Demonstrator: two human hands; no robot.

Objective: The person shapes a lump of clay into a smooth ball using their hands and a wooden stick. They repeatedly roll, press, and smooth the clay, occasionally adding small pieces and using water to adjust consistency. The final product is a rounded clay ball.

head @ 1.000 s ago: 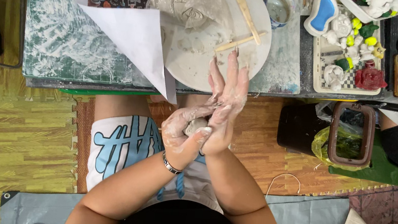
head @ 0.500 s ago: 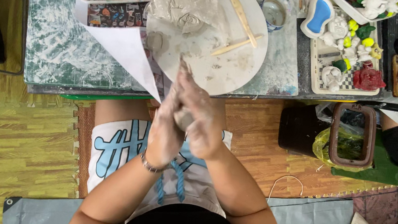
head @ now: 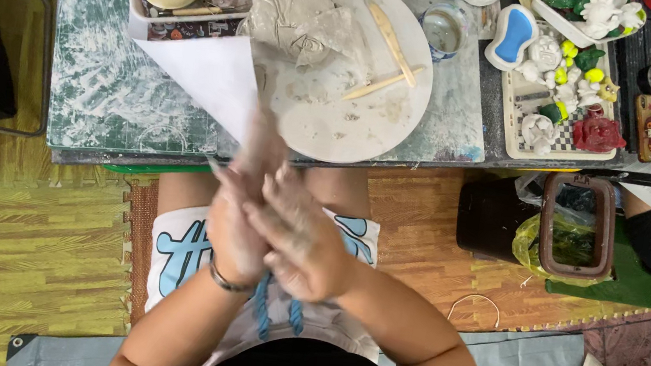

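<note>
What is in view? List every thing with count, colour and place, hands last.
round board: one, white, table centre
wooden tools: two, tan, on the board
plastic wrap: one, clear, board's upper left
paper sheet: one, white, left of the board
cup: one, clear, right of the board
tray of painted figures: one, white, table right
bin: one, brown, on the floor at right
left hand: clay-dusted, pressed against the right
right hand: clay-dusted, over the lap
</note>
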